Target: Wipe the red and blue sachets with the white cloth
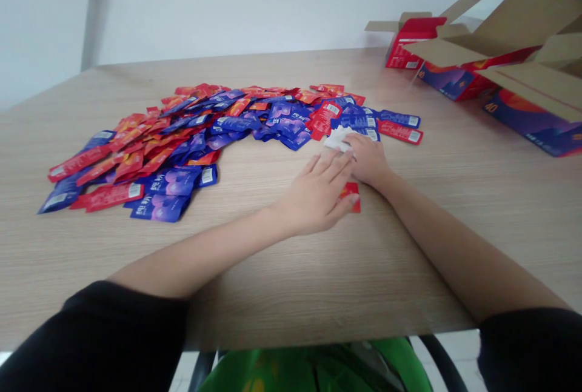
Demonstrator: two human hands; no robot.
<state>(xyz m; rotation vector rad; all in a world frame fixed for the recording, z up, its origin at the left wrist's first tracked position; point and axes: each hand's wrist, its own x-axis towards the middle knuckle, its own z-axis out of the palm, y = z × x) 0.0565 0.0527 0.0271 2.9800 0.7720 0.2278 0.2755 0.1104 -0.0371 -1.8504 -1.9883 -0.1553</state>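
My left hand (321, 191) lies with its fingers stretched out over a red sachet (354, 203), most of which it covers. Its fingertips reach up to my right hand (366, 159). The fingers of my right hand are closed on a crumpled white tissue (337, 138), pressed against the tabletop beside the pile. Right behind the tissue lie blue sachets (359, 119) and a red sachet (325, 118) with a white barcode label. Further right, another red sachet (400, 132) lies flat below a blue one.
A curved heap of red and blue sachets (195, 131) spreads across the left and middle of the wooden table (273, 283). Open cardboard boxes stand at the right: a red one (411, 43) at the back and blue-red ones (527, 119) nearer. A white wall is behind.
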